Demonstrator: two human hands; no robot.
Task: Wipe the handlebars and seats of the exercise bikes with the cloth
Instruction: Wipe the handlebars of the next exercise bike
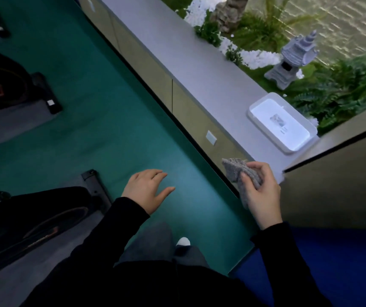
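My right hand (260,191) grips a grey knitted cloth (236,171), bunched between thumb and fingers, just in front of the near end of a grey ledge. My left hand (147,190) hovers over the teal floor with fingers spread and nothing in it. Two black exercise bikes show only their bases: one at the lower left (33,220) and one at the upper left (5,85). Their handlebars and seats are out of view.
A long grey ledge (177,54) runs diagonally over beige cabinet fronts. A white tray (257,110) sits on its near end. Behind the ledge are plants, white stones and a small stone pagoda (292,60). A dark partition (337,178) stands at the right.
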